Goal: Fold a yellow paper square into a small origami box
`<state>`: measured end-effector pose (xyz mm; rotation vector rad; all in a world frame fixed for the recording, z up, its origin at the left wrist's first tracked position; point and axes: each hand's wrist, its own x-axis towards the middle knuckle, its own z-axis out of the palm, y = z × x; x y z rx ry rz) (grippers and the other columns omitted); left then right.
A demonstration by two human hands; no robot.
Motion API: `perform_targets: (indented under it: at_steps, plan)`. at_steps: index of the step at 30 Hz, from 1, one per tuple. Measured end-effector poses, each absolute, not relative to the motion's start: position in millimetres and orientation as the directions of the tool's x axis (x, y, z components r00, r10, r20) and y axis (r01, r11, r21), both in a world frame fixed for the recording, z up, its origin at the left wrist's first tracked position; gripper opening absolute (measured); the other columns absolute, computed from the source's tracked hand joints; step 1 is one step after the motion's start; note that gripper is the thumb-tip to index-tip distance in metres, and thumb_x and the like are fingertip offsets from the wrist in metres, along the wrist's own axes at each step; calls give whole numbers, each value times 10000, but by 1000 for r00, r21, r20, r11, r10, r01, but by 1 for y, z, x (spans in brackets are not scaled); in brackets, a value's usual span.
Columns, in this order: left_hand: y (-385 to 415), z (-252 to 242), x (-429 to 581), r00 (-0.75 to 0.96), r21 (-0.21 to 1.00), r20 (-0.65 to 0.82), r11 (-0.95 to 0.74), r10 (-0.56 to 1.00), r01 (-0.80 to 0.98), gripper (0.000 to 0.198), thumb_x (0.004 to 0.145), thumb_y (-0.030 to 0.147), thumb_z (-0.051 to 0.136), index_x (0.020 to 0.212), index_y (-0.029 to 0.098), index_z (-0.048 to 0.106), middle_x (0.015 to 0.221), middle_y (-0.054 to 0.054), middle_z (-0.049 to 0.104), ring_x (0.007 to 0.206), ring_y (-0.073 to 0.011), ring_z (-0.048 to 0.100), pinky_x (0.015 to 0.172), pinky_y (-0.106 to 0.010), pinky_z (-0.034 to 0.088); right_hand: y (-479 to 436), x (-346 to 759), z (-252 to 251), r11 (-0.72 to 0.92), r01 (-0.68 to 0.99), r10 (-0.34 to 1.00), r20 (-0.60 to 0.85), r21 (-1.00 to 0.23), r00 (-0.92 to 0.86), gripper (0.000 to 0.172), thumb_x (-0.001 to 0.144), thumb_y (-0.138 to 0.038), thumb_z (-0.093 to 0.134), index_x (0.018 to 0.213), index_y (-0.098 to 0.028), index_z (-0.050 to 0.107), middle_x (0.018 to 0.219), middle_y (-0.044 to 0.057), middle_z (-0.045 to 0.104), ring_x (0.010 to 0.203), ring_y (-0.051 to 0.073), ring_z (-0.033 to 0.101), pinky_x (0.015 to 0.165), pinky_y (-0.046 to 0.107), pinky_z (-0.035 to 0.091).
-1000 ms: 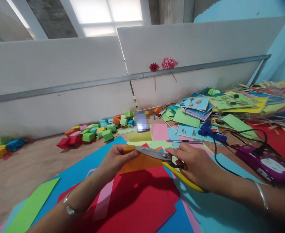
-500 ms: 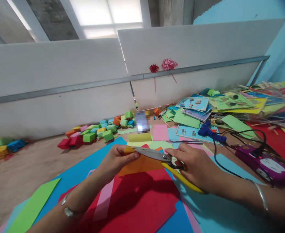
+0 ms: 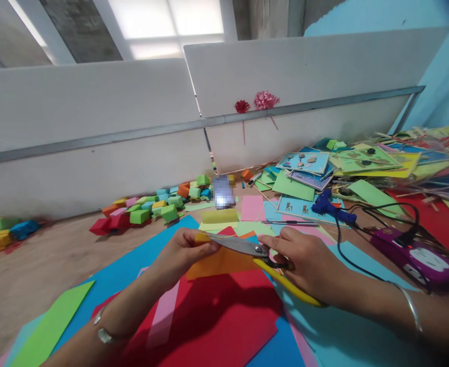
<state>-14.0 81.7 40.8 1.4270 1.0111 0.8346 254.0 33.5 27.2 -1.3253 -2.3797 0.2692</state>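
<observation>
Floor point(image 3: 75, 244) crowded with paper, scissors point(image 3: 258, 249) close to a thumb

A blue sheet point(image 3: 140, 260) spread toward the floor's near edge, with a pale blue sheet point(image 3: 346, 331) toward its near right corner and a red sheet point(image 3: 224, 300) on top. Loose and probably slick, they might have slid under a leaning forearm and unsteadied both hands.

The right hand point(image 3: 304, 255) gripped the scissors by their handles, blades pointing at the left hand point(image 3: 188, 247). A twist of that wrist could have turned the cut off line.

Toward the floor's right edge lay a purple power strip point(image 3: 415, 260), a red light showing on it.

Above the red sheet was an orange paper point(image 3: 220, 262), pinched by the left hand at its upper left. Its lower part looked unsupported, so it could have bent from the blades and torn.

A blue glue gun point(image 3: 329, 205) rested on a card point(image 3: 296, 208); its black cord point(image 3: 339, 247) ran behind the right forearm. An outward sweep might have snagged it.

The left thumb point(image 3: 209, 247) was right beside the blade tips, contact unclear. If the paper had slipped, it could have been nicked.
</observation>
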Motion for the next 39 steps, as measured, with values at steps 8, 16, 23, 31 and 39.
perform_targets:
  at_steps: [8,16,23,31,39]
  plan:
    - [80,43,-13,398,990,-62,5,915,144,262,559,406,924,773,278,843,695,-23,777,754,-182,679,713,-232,522,35,255,23,548,758,835,274,-353,-476,510,737,-56,630,1227,-197,658,882,60,582,683,162,539,595,264,346]
    - [81,41,-12,379,986,-18,-46,925,160,134,587,355,887,675,270,831,688,-15,775,666,-143,629,650,-217,501,34,254,22,575,753,813,327,-321,-482,472,748,-72,601,1199,-195,663,884,68,595,699,172,536,590,267,322]
    - [81,41,-12,398,980,-31,-49,917,190,108,607,332,858,651,239,824,667,-23,766,632,-122,609,628,-196,483,34,254,23,592,732,804,313,-336,-506,333,808,-108,590,1118,-190,677,840,60,575,683,166,517,579,262,293]
    - [81,38,-9,412,979,-7,-77,911,188,35,589,231,822,573,239,792,579,9,719,583,-114,586,616,-204,482,31,251,22,599,719,799,328,-353,-504,294,856,-177,555,1126,-179,670,843,65,566,656,162,483,576,270,281]
    - [79,41,-7,398,979,-15,-68,917,193,50,594,262,820,567,231,791,591,-9,721,586,-135,588,615,-237,491,33,249,14,579,711,815,306,-399,-491,409,816,-102,585,1208,-192,655,877,69,584,718,178,528,615,269,350]
